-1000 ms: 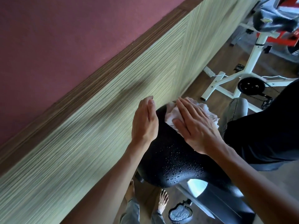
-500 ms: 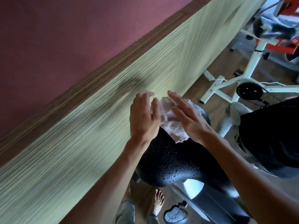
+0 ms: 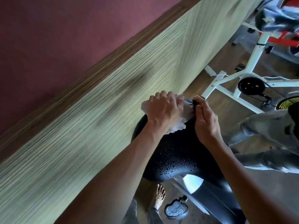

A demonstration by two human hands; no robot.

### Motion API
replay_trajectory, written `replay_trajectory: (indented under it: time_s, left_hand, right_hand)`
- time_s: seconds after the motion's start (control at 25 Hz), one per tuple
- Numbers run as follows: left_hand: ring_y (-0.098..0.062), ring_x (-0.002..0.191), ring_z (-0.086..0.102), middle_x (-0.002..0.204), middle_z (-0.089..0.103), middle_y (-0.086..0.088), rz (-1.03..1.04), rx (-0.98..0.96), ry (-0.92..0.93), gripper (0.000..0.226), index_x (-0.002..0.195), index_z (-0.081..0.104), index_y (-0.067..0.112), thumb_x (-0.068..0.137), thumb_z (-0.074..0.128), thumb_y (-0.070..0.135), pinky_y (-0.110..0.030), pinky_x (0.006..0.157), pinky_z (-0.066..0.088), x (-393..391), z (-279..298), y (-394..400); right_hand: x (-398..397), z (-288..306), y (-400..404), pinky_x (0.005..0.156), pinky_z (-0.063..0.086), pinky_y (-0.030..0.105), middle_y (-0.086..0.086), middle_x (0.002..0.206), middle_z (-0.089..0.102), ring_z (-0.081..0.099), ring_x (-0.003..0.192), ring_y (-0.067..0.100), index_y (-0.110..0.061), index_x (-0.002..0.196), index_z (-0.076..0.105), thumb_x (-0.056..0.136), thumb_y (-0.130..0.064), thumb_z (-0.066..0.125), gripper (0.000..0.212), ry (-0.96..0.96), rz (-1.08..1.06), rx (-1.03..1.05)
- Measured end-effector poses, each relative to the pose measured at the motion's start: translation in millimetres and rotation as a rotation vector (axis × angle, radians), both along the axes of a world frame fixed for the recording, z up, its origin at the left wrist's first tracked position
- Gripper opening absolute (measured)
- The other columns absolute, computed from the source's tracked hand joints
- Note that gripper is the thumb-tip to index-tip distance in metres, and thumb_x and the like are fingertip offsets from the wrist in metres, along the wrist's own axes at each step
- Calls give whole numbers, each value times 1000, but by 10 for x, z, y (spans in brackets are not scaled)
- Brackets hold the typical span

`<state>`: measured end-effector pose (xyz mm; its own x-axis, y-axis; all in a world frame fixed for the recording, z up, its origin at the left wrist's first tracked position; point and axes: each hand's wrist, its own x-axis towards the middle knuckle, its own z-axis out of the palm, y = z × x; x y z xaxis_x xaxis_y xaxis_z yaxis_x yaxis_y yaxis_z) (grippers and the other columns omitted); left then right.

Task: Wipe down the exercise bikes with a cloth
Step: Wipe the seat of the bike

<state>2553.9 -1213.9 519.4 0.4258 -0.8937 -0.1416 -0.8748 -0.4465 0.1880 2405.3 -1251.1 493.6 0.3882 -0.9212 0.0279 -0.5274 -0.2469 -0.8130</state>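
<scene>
A black bike saddle [image 3: 174,159] fills the middle of the view, and water drops bead on its near half. A white cloth [image 3: 186,115] lies bunched on its far end. My left hand [image 3: 163,110] grips the cloth from above, fingers curled over it. My right hand [image 3: 206,122] rests on the saddle just right of the cloth. Its fingers lie together and nearly straight, with the tips bent at the saddle's far edge and touching the cloth.
A striped green wall panel [image 3: 97,126] runs close along the left of the saddle. A second bike with a white frame [image 3: 252,62] stands at the back right. Below the saddle are a pedal [image 3: 175,209] and my bare foot [image 3: 160,198].
The cloth has passed from under my right hand into my left hand, which now curls over it. My right hand has slid off the cloth to the saddle's right side.
</scene>
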Motion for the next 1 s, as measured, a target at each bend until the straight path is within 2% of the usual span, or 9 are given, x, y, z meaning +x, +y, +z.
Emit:
replay_trajectory:
  time_s: [0.08, 0.24, 0.32, 0.44, 0.52, 0.68, 0.76, 0.88, 1.0]
  left_hand:
    - [-27, 105, 63, 122, 66, -14, 7, -25, 1, 62, 129, 57, 10, 106, 21, 55, -42, 95, 48, 85, -39, 168]
    - [-31, 114, 61, 131, 62, -19, 23, 30, -175, 77, 144, 47, 1, 100, 9, 52, -45, 102, 46, -96, -23, 351]
    - [-30, 114, 60, 130, 63, -17, -46, 1, -165, 69, 141, 50, 3, 104, 17, 51, -44, 101, 44, -134, 13, 133]
    - [-25, 106, 63, 120, 67, -7, -131, 5, -79, 52, 120, 62, 15, 108, 26, 51, -39, 82, 41, -62, 56, -41]
    - [-25, 105, 63, 121, 67, -7, -100, -29, -23, 50, 119, 62, 16, 108, 27, 50, -36, 78, 41, 7, 27, 31]
    - [-25, 112, 59, 131, 61, -12, 26, -52, 69, 51, 133, 53, 13, 108, 26, 50, -36, 86, 43, 113, 0, 337]
    - [-29, 124, 55, 142, 55, -15, 35, -29, -31, 62, 147, 44, 8, 107, 22, 51, -42, 100, 44, 48, -15, 579]
    - [-33, 142, 42, 156, 42, -20, -74, -31, -120, 72, 156, 30, 2, 103, 16, 50, -50, 117, 32, -59, -24, 716]
    - [-31, 147, 36, 162, 35, -17, -313, -78, -41, 65, 158, 26, 5, 108, 20, 46, -48, 119, 27, 71, -38, 432]
  right_hand:
    - [29, -14, 10, 117, 34, 39, 10, 147, 54, 46, 138, 24, -9, 144, 52, 101, -29, 33, 51, 89, 53, -36]
    - [60, -2, -4, 125, 21, 41, 11, 156, 44, 32, 149, 21, -4, 147, 49, 99, -31, 32, 58, 119, 72, -22]
    - [51, -8, -21, 125, 21, 40, 10, 156, 44, 32, 149, 20, -4, 147, 49, 98, -31, 32, 59, 104, 68, -14]
    - [33, -43, -20, 125, 22, 39, 11, 156, 44, 34, 149, 21, -4, 146, 50, 98, -32, 33, 58, 91, 80, -21]
    - [32, -35, 0, 125, 21, 37, 11, 156, 44, 33, 149, 22, -5, 147, 50, 98, -32, 33, 58, 115, 76, -33]
    - [50, 43, 70, 127, 15, 38, 12, 162, 34, 23, 154, 22, -5, 153, 41, 100, -33, 29, 61, 202, 88, -63]
    - [34, 62, 149, 128, 8, 40, 8, 167, 20, 10, 156, 19, -9, 158, 29, 104, -31, 29, 58, 323, 132, -96]
    - [-19, 73, 313, 127, -1, 35, -3, 169, 4, -5, 156, 11, -18, 162, 14, 109, -25, 30, 57, 424, 146, -77]
    - [-15, 61, 426, 127, 0, 32, -4, 169, 2, -6, 155, 10, -18, 163, 11, 107, -32, 26, 60, 456, 111, -118]
